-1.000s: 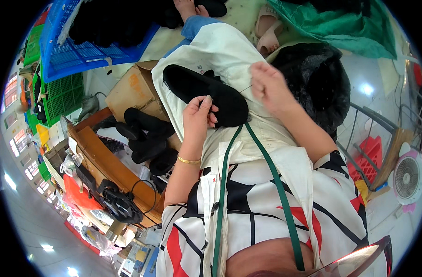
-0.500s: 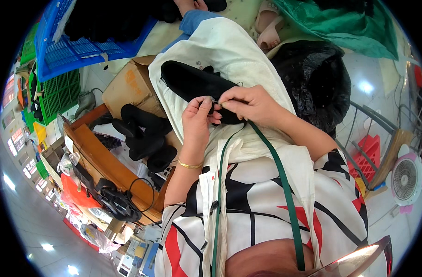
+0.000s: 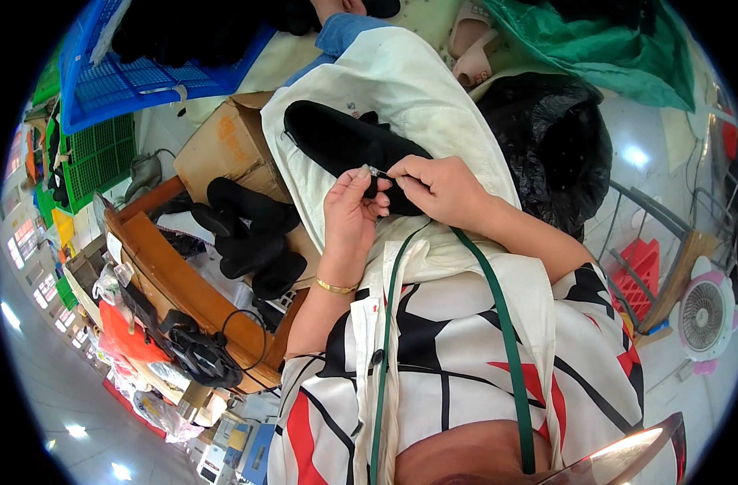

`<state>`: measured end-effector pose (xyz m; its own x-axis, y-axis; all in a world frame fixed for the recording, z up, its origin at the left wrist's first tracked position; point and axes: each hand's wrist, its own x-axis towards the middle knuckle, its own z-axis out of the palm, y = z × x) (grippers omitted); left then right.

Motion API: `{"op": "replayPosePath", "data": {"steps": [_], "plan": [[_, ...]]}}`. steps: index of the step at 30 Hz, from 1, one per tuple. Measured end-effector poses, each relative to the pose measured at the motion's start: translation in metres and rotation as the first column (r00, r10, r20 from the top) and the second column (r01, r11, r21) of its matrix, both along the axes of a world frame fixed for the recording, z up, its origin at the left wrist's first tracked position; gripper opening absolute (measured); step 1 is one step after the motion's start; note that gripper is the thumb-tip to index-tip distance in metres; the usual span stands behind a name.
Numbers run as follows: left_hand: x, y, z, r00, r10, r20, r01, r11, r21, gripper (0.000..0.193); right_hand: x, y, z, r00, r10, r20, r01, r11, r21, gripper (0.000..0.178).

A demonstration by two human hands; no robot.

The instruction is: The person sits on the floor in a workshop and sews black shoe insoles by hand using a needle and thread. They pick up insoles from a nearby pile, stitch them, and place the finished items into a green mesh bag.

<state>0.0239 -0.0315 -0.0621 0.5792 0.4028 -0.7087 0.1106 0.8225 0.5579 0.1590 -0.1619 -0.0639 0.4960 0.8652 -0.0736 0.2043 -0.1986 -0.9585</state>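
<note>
A black fabric shoe (image 3: 332, 137) lies across the white apron cloth (image 3: 445, 89) over my lap. Above its near part both my hands meet, fingertips close together. My left hand (image 3: 353, 202) is closed in a pinch between thumb and forefinger on a small shiny metallic piece (image 3: 375, 171); its kind is too small to tell. Just to the right, my right hand (image 3: 440, 187) is also pinched shut, the fingertips by that piece. What it holds is hidden. The shoe's near end is partly covered by both hands.
Several black shoes (image 3: 252, 210) lie to the left beside a cardboard box (image 3: 227, 145) and a wooden drawer (image 3: 183, 287). A black plastic bag (image 3: 498, 105) stands at right. Beyond are a blue crate (image 3: 155, 85), a metal rack (image 3: 643, 202) and a small fan (image 3: 702, 319).
My hands stay pinched together over the shoe and the small shiny piece shows more clearly. My right hand's fingers have turned slightly. The whole view has shifted a little.
</note>
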Motion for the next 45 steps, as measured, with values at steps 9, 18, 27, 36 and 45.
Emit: {"op": "replayPosePath", "data": {"steps": [9,18,27,36,45], "plan": [[0.001,0.000,0.002,1.000,0.027,0.004,-0.027,0.999,-0.026,0.013,-0.001,0.003,-0.001,0.999,-0.004,0.054,0.005,1.000,-0.013,0.010],[0.000,-0.001,0.001,1.000,0.016,0.018,-0.016,1.000,-0.003,0.012,0.001,0.004,-0.002,0.999,0.014,0.050,-0.012,0.999,-0.041,0.011],[-0.004,-0.007,0.009,0.999,0.003,0.040,-0.005,0.998,0.059,0.009,0.009,0.005,0.008,0.914,0.057,-0.402,-0.146,0.970,-0.193,0.013],[-0.005,-0.004,0.007,0.998,-0.066,-0.022,0.068,0.990,0.122,0.012,0.003,0.005,-0.003,0.813,-0.034,-0.582,-0.133,0.961,-0.242,0.014],[-0.006,-0.006,-0.003,0.997,-0.041,0.061,0.038,0.998,0.049,0.012,0.002,0.014,0.008,0.794,-0.081,-0.602,-0.138,0.941,-0.309,0.011]]}}
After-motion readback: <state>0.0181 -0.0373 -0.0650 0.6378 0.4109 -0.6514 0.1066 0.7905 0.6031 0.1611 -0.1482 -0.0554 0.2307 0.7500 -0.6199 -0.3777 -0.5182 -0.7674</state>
